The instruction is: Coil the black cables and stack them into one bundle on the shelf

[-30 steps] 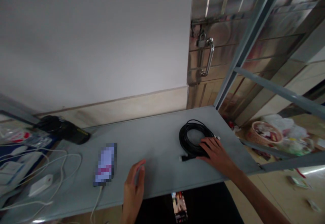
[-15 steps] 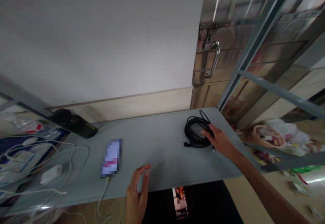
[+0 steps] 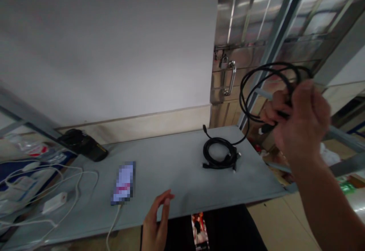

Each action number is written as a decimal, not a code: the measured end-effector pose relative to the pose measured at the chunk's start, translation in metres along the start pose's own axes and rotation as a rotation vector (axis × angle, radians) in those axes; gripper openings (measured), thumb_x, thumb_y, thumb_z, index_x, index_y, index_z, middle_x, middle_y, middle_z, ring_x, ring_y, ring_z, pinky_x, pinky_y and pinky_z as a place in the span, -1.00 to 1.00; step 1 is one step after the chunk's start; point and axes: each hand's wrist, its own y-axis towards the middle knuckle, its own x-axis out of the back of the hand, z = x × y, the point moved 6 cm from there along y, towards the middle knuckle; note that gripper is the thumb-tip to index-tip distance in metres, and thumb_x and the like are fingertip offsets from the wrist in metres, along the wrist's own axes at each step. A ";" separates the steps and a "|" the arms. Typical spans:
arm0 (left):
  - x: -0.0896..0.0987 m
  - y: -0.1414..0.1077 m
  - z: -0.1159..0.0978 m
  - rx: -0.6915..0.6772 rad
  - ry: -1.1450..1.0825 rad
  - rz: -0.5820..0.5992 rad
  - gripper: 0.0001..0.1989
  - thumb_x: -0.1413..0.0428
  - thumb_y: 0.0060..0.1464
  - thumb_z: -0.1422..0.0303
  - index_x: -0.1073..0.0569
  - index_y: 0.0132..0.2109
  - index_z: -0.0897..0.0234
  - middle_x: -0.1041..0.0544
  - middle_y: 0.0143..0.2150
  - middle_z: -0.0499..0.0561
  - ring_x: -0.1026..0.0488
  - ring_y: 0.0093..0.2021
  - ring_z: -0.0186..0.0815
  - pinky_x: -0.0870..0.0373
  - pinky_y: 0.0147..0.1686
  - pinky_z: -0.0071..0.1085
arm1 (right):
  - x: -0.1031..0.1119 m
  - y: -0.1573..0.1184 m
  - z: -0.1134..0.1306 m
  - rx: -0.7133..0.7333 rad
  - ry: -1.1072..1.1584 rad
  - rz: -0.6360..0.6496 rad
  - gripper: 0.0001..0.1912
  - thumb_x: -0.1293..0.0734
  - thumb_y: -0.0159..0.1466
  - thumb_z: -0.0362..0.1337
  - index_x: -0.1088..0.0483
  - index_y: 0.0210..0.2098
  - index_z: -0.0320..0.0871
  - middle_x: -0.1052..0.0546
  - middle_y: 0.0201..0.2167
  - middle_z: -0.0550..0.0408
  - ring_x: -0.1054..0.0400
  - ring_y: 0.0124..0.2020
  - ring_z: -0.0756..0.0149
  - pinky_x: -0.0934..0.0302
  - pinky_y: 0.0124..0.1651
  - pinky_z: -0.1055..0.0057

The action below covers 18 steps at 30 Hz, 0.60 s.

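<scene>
Lifted since before, right hand [image 3: 299,122] grips one cable [image 3: 265,87]; one coil [image 3: 219,154] stays.

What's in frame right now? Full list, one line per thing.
grey flat tabletop: 1, grey, centre, against the white wall.
black coiled cable on the table: 1, black, right part of the tabletop.
black looped cable in the air: 1, black, held up at right; a strand hangs toward the table coil.
smartphone with lit screen: 1, dark, left of centre, white cord at its near end.
black oblong device: 1, black, back left.
white cords and adapter: several, white, far left.
metal door handle with padlock: 1, silver, behind the table.
left hand: open, at the near edge.
right hand: gripping the looped cable.
</scene>
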 end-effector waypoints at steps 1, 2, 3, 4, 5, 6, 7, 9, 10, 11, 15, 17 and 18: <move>-0.007 -0.001 -0.003 0.010 -0.025 0.021 -0.48 -0.13 0.40 -0.15 -0.68 0.12 0.14 -0.76 0.06 0.17 -0.71 0.13 0.06 -0.63 0.23 0.01 | -0.007 0.000 0.018 0.039 0.010 -0.008 -0.55 -0.36 0.58 0.04 -0.17 -0.31 -0.02 -0.06 -0.55 0.36 0.09 -0.63 0.47 0.06 -0.56 0.42; -0.016 -0.003 -0.008 0.017 -0.052 0.051 -0.48 -0.14 0.41 -0.14 -0.67 0.16 0.14 -0.75 0.07 0.18 -0.71 0.13 0.06 -0.63 0.22 0.00 | -0.014 -0.002 0.031 0.060 0.018 -0.017 -0.55 -0.34 0.60 0.02 -0.15 -0.32 -0.01 -0.05 -0.55 0.35 0.10 -0.63 0.46 0.05 -0.55 0.41; -0.027 -0.005 -0.015 0.014 -0.088 0.091 -0.46 -0.14 0.41 -0.13 -0.63 0.24 0.14 -0.74 0.12 0.20 -0.70 0.14 0.05 -0.64 0.22 0.00 | -0.020 -0.008 0.038 0.057 0.027 -0.027 -0.57 -0.31 0.62 0.00 -0.15 -0.32 -0.01 -0.04 -0.55 0.35 0.10 -0.62 0.45 0.04 -0.54 0.41; -0.038 -0.007 -0.025 -0.006 -0.131 0.135 -0.40 -0.14 0.41 -0.14 -0.57 0.34 0.13 -0.71 0.19 0.23 -0.69 0.18 0.06 -0.64 0.21 0.00 | -0.025 -0.016 0.040 0.037 0.039 -0.035 -0.59 -0.29 0.63 -0.01 -0.17 -0.31 -0.01 -0.04 -0.55 0.34 0.09 -0.62 0.44 0.02 -0.53 0.41; -0.050 -0.010 -0.038 -0.044 -0.182 0.178 -0.31 -0.13 0.41 -0.16 -0.45 0.47 0.12 -0.65 0.30 0.27 -0.65 0.24 0.07 -0.64 0.22 0.01 | -0.030 -0.028 0.037 -0.003 0.056 -0.038 -0.60 -0.27 0.64 0.00 -0.19 -0.29 -0.01 -0.04 -0.54 0.34 0.07 -0.62 0.43 0.00 -0.53 0.41; -0.060 -0.013 -0.054 -0.104 -0.241 0.213 -0.19 -0.11 0.40 -0.20 -0.28 0.59 0.10 -0.54 0.43 0.30 -0.58 0.34 0.10 -0.62 0.25 0.04 | -0.035 -0.043 0.030 -0.059 0.077 -0.026 -0.61 -0.27 0.63 0.01 -0.21 -0.28 -0.02 -0.05 -0.53 0.33 0.05 -0.61 0.43 -0.03 -0.53 0.42; -0.067 -0.016 -0.070 -0.168 -0.297 0.228 -0.07 -0.08 0.39 -0.26 -0.10 0.66 0.10 -0.40 0.54 0.33 -0.48 0.45 0.14 -0.59 0.29 0.09 | -0.040 -0.061 0.019 -0.125 0.098 0.003 -0.61 -0.27 0.63 0.04 -0.23 -0.26 -0.02 -0.07 -0.53 0.33 0.02 -0.61 0.43 -0.04 -0.52 0.43; -0.076 -0.021 -0.097 -0.202 -0.393 0.207 -0.03 0.00 0.42 -0.26 0.10 0.71 0.08 -0.24 0.63 0.30 -0.29 0.59 0.13 -0.46 0.42 0.15 | -0.050 -0.103 -0.007 -0.287 0.128 0.112 -0.62 -0.28 0.62 0.06 -0.28 -0.22 -0.05 -0.10 -0.51 0.32 -0.05 -0.57 0.44 -0.10 -0.49 0.45; -0.076 -0.021 -0.105 -0.159 -0.445 0.164 -0.11 0.04 0.47 -0.21 0.07 0.70 0.08 -0.26 0.63 0.28 -0.28 0.59 0.09 -0.42 0.46 0.15 | -0.053 -0.124 -0.020 -0.363 0.128 0.165 -0.63 -0.26 0.62 0.07 -0.30 -0.18 -0.06 -0.14 -0.49 0.31 -0.08 -0.55 0.44 -0.12 -0.48 0.46; -0.074 -0.021 -0.108 -0.091 -0.500 0.106 -0.21 0.07 0.52 -0.15 -0.04 0.67 0.09 -0.34 0.58 0.28 -0.33 0.57 0.06 -0.39 0.48 0.13 | -0.055 -0.145 -0.031 -0.423 0.106 0.236 -0.62 -0.25 0.62 0.09 -0.32 -0.16 -0.06 -0.19 -0.48 0.29 -0.12 -0.54 0.44 -0.17 -0.46 0.47; -0.049 -0.015 -0.095 0.198 -0.708 -0.075 -0.43 -0.03 0.51 -0.08 -0.49 0.32 0.26 -0.73 0.08 0.23 -0.67 0.22 0.02 -0.45 0.42 0.07 | -0.038 -0.205 -0.067 -0.615 -0.190 0.541 -0.51 -0.24 0.60 0.18 -0.52 -0.01 -0.11 -0.61 -0.24 -0.01 -0.55 -0.10 0.21 -0.49 0.09 0.28; -0.029 -0.008 -0.079 0.266 -0.749 -0.086 -0.42 -0.18 0.40 -0.12 -0.55 0.22 0.29 -0.75 -0.11 0.17 -0.72 0.04 -0.01 -0.57 0.28 0.02 | -0.003 -0.215 -0.084 -0.682 -0.250 0.486 -0.44 -0.25 0.56 0.23 -0.58 0.05 -0.12 -0.69 -0.07 -0.14 -0.58 0.09 0.08 -0.46 0.29 0.13; -0.017 -0.004 -0.070 0.282 -0.748 -0.100 -0.40 -0.26 0.32 -0.14 -0.57 0.18 0.29 -0.74 -0.16 0.15 -0.72 -0.05 -0.03 -0.63 0.16 -0.03 | 0.020 -0.216 -0.093 -0.708 -0.243 0.411 -0.40 -0.27 0.54 0.27 -0.59 0.07 -0.14 -0.69 -0.04 -0.18 -0.59 0.09 0.04 -0.50 0.26 0.09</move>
